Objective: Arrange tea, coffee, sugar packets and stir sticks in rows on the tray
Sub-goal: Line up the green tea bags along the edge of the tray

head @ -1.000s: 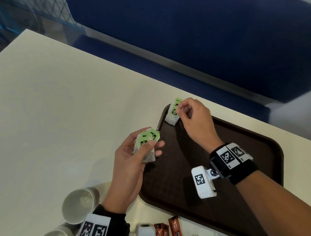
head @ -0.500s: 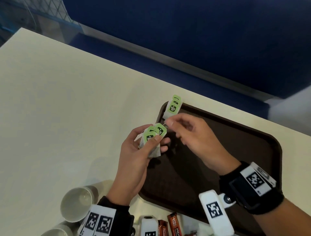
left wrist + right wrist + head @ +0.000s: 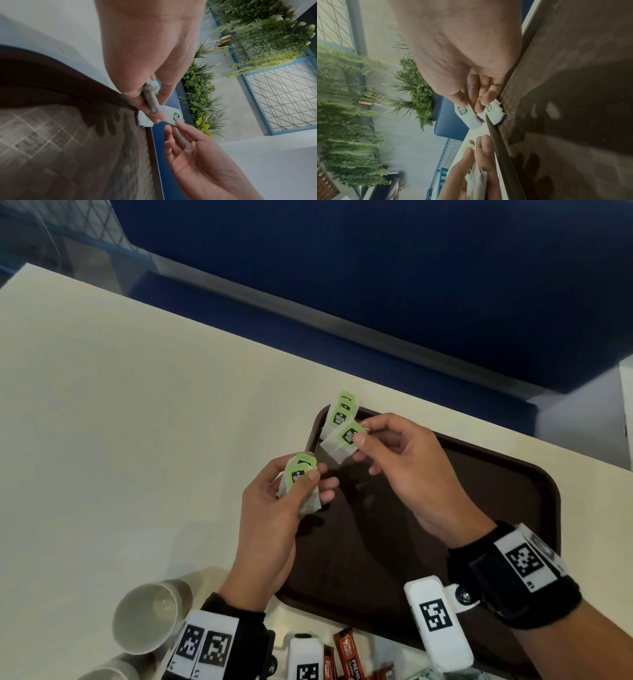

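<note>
A dark brown tray lies on the cream table. One white tea bag with a green tag rests in the tray's far left corner, leaning on the rim. My right hand pinches a second tea bag by its green tag, just above that corner. My left hand grips a small bunch of tea bags over the tray's left edge. In the left wrist view the bunch sits between thumb and fingers. In the right wrist view the pinched bag hangs beside the placed one.
Two white paper cups lie on their sides at the near left. Red-brown coffee sachets lie in front of the tray near the table's front edge. The table's far edge drops to a blue bench.
My right hand let go of the first tea bag in the tray corner, came back to the left hand, took another bag from the bunch and carried it toward the corner.
</note>
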`<state>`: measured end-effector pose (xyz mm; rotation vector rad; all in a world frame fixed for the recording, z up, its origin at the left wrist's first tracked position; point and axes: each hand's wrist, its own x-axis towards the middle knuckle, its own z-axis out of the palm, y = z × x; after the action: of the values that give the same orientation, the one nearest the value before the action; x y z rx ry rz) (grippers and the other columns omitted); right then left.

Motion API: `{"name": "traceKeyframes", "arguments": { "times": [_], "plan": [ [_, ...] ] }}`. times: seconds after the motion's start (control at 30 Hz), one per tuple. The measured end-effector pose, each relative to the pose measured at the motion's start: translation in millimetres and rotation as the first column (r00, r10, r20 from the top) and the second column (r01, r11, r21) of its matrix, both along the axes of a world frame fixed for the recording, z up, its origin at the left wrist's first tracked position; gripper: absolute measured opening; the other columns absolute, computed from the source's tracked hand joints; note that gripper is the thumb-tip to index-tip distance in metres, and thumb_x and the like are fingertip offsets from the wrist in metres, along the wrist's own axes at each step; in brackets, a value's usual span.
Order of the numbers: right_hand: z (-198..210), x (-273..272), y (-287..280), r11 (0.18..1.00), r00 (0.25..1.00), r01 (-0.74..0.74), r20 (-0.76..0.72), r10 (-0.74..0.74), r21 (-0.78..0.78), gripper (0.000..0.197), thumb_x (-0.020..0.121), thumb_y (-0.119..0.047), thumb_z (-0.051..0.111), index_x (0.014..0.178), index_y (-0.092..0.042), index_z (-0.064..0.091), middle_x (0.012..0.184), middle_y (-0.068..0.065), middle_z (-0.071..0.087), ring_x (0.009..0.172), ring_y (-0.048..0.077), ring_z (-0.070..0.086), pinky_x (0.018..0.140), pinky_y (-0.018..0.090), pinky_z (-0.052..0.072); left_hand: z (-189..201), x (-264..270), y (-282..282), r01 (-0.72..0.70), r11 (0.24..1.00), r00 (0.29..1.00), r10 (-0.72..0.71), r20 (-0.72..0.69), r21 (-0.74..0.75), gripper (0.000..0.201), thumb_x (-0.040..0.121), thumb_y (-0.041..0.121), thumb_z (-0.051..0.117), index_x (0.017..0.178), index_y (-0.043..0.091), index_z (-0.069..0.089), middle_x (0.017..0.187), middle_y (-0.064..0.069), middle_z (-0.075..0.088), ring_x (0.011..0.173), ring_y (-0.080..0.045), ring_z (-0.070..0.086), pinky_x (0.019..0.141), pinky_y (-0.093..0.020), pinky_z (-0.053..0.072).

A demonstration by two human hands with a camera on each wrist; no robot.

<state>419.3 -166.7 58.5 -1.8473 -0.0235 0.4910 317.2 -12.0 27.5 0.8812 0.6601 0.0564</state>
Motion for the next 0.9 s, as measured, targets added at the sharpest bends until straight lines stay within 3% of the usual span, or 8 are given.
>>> {"name": "traceKeyframes", "arguments": {
  "times": [0.13, 0.3, 0.47, 0.67, 0.9],
  "plan": [
    [-11.1, 10.3, 0.9, 0.995, 0.997, 0.019, 0.080, -0.011, -0.103, 0.007, 0.102, -0.024, 0.071, 0.109, -0.025, 0.071, 0.098, -0.004, 0.078, 0.087, 0.009, 0.076, 0.078, 0.030, 0.059, -0.9, 0.4, 2.4, -0.041, 0.999, 0.999, 0.041, -0.020, 0.020, 0.032, 0.097, 0.002, 0.073, 0.127, -0.003, 0.067, 0.111, -0.024, 0.079, 0.097, -0.037, 0.081, 0.084, -0.033, 0.068],
    [-32.3, 16.1, 8.0, 0.970, 0.991, -0.096, 0.068, 0.114, -0.223, 0.009, 0.103, -0.029, 0.069, 0.112, -0.029, 0.069, 0.098, -0.006, 0.076, 0.088, 0.007, 0.074, 0.082, 0.033, 0.060, -0.3, -2.5, 6.3, -0.067, 0.997, 0.997, 0.068, -0.022, 0.029, 0.027, 0.097, 0.002, 0.073, 0.123, -0.001, 0.068, 0.109, -0.024, 0.080, 0.095, -0.034, 0.081, 0.081, -0.031, 0.067],
    [-41.7, 21.0, 20.7, 0.933, 0.957, -0.121, 0.208, 0.200, -0.340, 0.005, 0.102, -0.023, 0.070, 0.106, -0.025, 0.070, 0.100, -0.011, 0.071, 0.095, 0.003, 0.066, 0.081, 0.015, 0.048, 1.3, -6.7, 6.8, -0.067, 0.997, 0.997, 0.068, -0.030, 0.029, 0.027, 0.097, 0.002, 0.073, 0.123, 0.000, 0.069, 0.108, -0.023, 0.080, 0.096, -0.035, 0.081, 0.081, -0.031, 0.068],
    [-55.4, 26.6, 25.8, 0.902, 0.931, -0.044, 0.309, 0.193, -0.430, 0.008, 0.102, -0.026, 0.070, 0.107, -0.031, 0.068, 0.104, -0.009, 0.056, 0.086, -0.001, 0.055, 0.079, 0.011, 0.038, 1.9, -9.9, 6.7, -0.055, 0.998, 0.997, 0.057, -0.046, 0.044, 0.025, 0.097, 0.002, 0.073, 0.122, 0.002, 0.069, 0.108, -0.021, 0.081, 0.098, -0.036, 0.082, 0.083, -0.032, 0.068],
    [-50.4, 20.3, 19.8, 0.937, 0.924, 0.033, 0.369, 0.105, -0.348, 0.028, 0.100, -0.020, 0.073, 0.125, -0.030, 0.064, 0.114, -0.007, 0.051, 0.081, -0.001, 0.054, 0.079, 0.009, 0.044, 0.8, -10.3, 8.1, -0.055, 0.998, 0.997, 0.057, -0.055, 0.035, 0.032, 0.094, 0.005, 0.076, 0.126, 0.003, 0.068, 0.108, -0.020, 0.081, 0.100, -0.036, 0.081, 0.086, -0.033, 0.068]
  ]
}}
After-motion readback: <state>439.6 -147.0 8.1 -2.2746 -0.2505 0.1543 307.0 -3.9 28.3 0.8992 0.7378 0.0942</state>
